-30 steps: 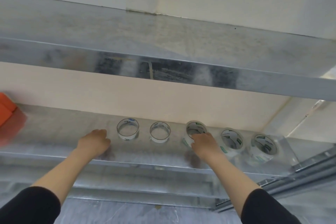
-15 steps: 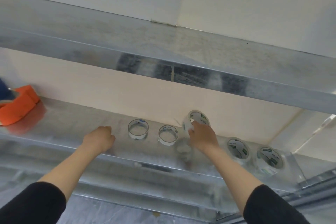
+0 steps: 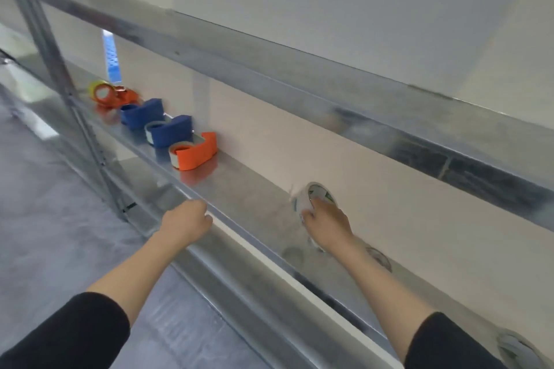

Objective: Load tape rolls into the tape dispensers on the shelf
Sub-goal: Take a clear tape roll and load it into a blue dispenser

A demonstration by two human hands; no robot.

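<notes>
Well, the right hand (image 3: 327, 226) clamps its fingers round a tape roll (image 3: 310, 196) over the shelf (image 3: 254, 189); left hand (image 3: 186, 220) curled, empty, by its edge.

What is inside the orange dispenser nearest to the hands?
A pale tape roll shows at the open end of the orange dispenser. Its shell covers the roll's far side, so its seating is hidden.
</notes>
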